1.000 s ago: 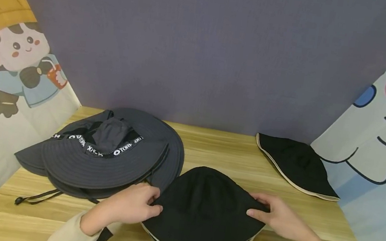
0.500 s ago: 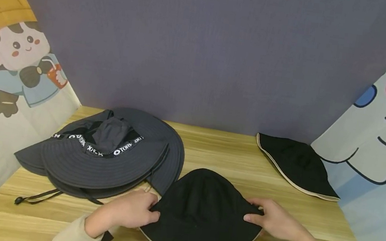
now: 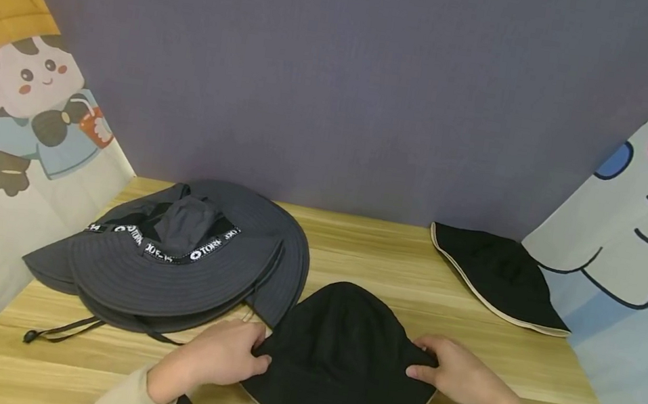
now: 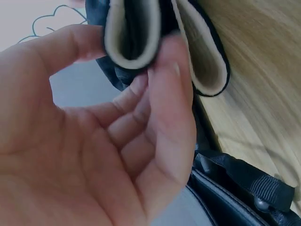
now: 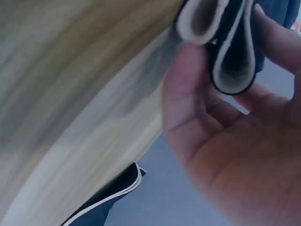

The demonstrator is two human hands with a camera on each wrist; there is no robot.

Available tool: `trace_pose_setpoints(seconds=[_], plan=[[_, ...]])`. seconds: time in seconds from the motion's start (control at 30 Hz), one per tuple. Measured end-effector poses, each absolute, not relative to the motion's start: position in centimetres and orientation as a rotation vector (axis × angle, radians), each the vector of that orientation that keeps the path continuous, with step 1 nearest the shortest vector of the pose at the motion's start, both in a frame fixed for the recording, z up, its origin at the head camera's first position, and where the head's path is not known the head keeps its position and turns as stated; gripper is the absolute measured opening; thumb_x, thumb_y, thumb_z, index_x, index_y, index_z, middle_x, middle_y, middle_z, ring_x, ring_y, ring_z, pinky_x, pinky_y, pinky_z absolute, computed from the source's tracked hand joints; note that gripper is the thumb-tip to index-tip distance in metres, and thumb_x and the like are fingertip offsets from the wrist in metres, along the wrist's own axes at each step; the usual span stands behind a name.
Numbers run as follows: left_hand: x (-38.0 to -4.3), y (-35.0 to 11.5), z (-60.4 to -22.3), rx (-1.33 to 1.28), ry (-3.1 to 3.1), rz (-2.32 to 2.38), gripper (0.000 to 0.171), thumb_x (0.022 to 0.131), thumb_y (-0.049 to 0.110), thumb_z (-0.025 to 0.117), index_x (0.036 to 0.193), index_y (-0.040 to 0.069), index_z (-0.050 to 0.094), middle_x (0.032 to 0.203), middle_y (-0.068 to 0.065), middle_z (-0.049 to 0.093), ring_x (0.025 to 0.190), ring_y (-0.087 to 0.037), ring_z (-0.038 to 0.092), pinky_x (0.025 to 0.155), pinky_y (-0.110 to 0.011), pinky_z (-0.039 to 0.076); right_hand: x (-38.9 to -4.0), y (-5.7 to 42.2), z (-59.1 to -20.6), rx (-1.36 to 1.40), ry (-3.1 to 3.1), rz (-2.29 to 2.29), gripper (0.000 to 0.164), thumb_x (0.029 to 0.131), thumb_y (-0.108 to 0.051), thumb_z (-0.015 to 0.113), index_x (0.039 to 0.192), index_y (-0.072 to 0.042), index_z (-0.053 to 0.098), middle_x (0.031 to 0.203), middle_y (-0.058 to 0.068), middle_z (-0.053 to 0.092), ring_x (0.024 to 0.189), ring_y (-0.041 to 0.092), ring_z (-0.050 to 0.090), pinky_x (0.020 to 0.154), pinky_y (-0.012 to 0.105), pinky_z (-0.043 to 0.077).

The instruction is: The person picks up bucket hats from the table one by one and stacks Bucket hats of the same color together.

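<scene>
A black bucket hat (image 3: 348,362) with cream edging is at the table's front middle, crown up. My left hand (image 3: 221,352) pinches its left brim edge and my right hand (image 3: 455,373) its right edge. In the left wrist view, the folded brim (image 4: 134,37) sits between thumb and fingers; a second cream-lined fold (image 4: 207,61) lies outside the fingers. The right wrist view likewise has one fold (image 5: 235,66) in the grip and another fold (image 5: 200,23) beyond the index finger. Most of the second, lower layer is hidden in the head view.
Dark grey wide-brimmed hats (image 3: 166,277) lie overlapped at the left, a cord with a toggle (image 3: 61,332) trailing from them. Another black bucket hat (image 3: 495,276) lies folded flat at the back right. A grey panel (image 3: 345,89) stands behind the wooden table (image 3: 367,248).
My right hand has come a little left and down, drawing the right brim inward. The upper hat has settled over the lower layer, whose cream edge now shows less. The other hats stay put.
</scene>
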State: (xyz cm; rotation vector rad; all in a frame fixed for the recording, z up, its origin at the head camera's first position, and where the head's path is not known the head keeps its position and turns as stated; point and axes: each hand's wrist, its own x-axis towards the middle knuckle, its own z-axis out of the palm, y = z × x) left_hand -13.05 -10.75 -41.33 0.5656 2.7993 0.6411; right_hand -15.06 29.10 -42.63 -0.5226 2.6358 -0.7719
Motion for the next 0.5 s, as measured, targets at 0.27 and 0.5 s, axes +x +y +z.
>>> trace_pose_setpoints(seconds=[0.27, 0.5], plan=[[-13.28, -10.46, -41.42, 0.629, 2.878, 0.565, 0.031, 0.08, 0.029, 0.079, 0.076, 0.019, 0.05, 0.073, 0.004, 0.049, 0.067, -0.015, 0.048, 0.06, -0.034, 0.039, -14.81, 29.17, -42.92, -0.516, 2.642, -0.734, 0.035, 0.093, -0.046, 0.072, 0.111, -0.016, 0.068, 0.1, -0.009, 0.068, 0.095, 0.01, 0.063, 0.081, 0.029, 0.052], [-13.38, -10.21, -41.28, 0.681, 2.858, 0.537, 0.03, 0.085, 0.027, 0.078, 0.079, 0.018, 0.05, 0.075, 0.003, 0.048, 0.068, -0.015, 0.047, 0.06, -0.034, 0.038, -14.66, 29.42, -42.82, -0.515, 2.635, -0.73, 0.031, 0.093, -0.044, 0.072, 0.106, -0.016, 0.068, 0.094, -0.011, 0.066, 0.088, 0.004, 0.06, 0.078, 0.026, 0.05]])
